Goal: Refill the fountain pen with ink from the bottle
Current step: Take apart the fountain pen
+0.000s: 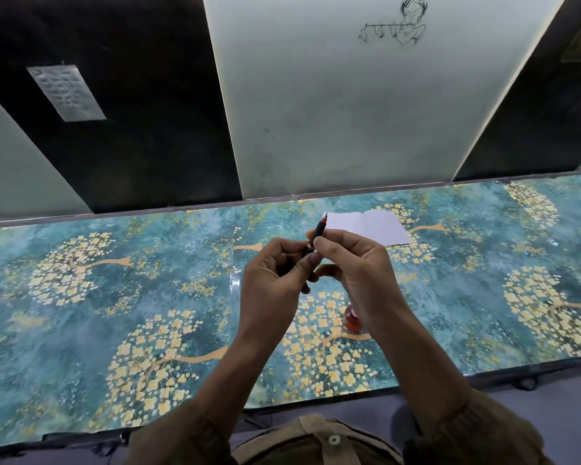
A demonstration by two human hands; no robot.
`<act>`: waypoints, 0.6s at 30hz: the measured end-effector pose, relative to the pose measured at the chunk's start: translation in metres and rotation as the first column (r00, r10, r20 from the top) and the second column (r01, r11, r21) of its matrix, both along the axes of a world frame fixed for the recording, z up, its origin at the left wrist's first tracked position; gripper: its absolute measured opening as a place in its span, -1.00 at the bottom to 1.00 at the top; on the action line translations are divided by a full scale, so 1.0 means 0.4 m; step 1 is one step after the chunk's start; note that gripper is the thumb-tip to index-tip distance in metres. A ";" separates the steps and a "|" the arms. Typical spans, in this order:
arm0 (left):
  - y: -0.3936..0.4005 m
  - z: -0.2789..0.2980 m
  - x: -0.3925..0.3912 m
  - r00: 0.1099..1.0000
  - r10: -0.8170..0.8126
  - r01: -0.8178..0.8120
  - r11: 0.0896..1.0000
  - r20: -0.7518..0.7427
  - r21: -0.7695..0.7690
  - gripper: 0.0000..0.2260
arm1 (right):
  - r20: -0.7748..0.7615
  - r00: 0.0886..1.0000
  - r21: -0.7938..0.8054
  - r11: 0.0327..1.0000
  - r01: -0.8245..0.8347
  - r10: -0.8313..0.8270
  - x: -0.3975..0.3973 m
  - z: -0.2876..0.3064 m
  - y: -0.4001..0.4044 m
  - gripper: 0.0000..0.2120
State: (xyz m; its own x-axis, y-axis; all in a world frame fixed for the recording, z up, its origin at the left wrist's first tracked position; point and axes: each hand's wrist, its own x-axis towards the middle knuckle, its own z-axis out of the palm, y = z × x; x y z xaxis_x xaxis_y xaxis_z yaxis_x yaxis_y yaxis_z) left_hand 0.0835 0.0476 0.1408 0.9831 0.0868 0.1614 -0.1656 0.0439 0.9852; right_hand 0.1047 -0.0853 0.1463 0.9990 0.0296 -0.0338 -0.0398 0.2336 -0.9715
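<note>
Both my hands hold a dark fountain pen (318, 230) up over the table, its reddish tip pointing away from me. My left hand (272, 280) grips the lower barrel with curled fingers. My right hand (353, 270) pinches the upper section between thumb and fingertips. A small bottle of red ink (352, 319) stands on the table below my right wrist, which hides part of it.
An open white notebook (371, 227) lies on the table just beyond the pen. The table (114, 297) has a teal cover with gold flower trees. A wall of pale and dark panels rises behind it.
</note>
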 end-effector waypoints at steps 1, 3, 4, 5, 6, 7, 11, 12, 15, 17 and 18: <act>0.008 -0.003 0.001 1.000 0.000 0.000 1.000 0.000 0.005 -0.93 | 0.003 1.000 -0.010 1.000 -0.002 0.002 -0.002 -0.003 0.007 -0.86; 0.030 -0.012 0.005 1.000 -0.014 0.014 1.000 -0.005 0.013 -0.92 | 0.007 1.000 -0.043 0.999 0.005 -0.004 -0.004 -0.008 0.028 -0.85; 0.037 -0.013 0.006 1.000 -0.024 0.024 1.000 -0.007 0.018 -0.92 | 0.007 1.000 -0.051 0.999 0.019 -0.018 -0.005 -0.008 0.035 -0.80; 0.044 -0.014 0.009 0.999 -0.036 0.036 0.999 -0.010 0.016 -0.92 | 0.008 0.999 -0.053 0.998 0.038 -0.037 -0.004 -0.011 0.043 -0.75; 0.049 -0.015 0.011 0.999 -0.044 0.044 0.999 -0.013 0.013 -0.92 | 0.004 0.999 -0.051 0.997 0.053 -0.053 -0.002 -0.012 0.048 -0.71; 0.052 -0.018 0.015 0.999 -0.053 0.053 0.999 -0.015 0.012 -0.92 | 0.002 0.998 -0.045 0.997 0.066 -0.066 0.001 -0.014 0.052 -0.70; 0.058 -0.022 0.031 0.997 -0.073 0.074 0.997 -0.019 0.004 -0.92 | -0.026 0.998 -0.041 0.997 0.060 -0.061 0.013 -0.010 0.048 -0.83; 0.055 -0.022 0.039 0.997 -0.078 0.078 0.997 -0.016 -0.002 -0.92 | -0.031 0.998 -0.042 0.998 0.053 -0.055 0.020 -0.003 0.042 -0.88; 0.039 -0.022 0.057 0.996 -0.084 0.084 0.996 -0.026 -0.014 -0.92 | -0.049 0.999 -0.032 0.999 0.023 -0.025 0.039 0.007 0.024 -0.87; 0.024 -0.025 0.066 0.997 -0.073 0.072 0.997 -0.029 -0.031 -0.92 | -0.053 0.999 -0.023 1.000 0.006 -0.007 0.050 0.006 0.014 -0.84; 0.017 -0.027 0.069 0.997 -0.067 0.066 0.997 -0.033 -0.038 -0.92 | -0.053 0.999 -0.027 1.000 0.003 -0.004 0.054 0.005 0.010 -0.83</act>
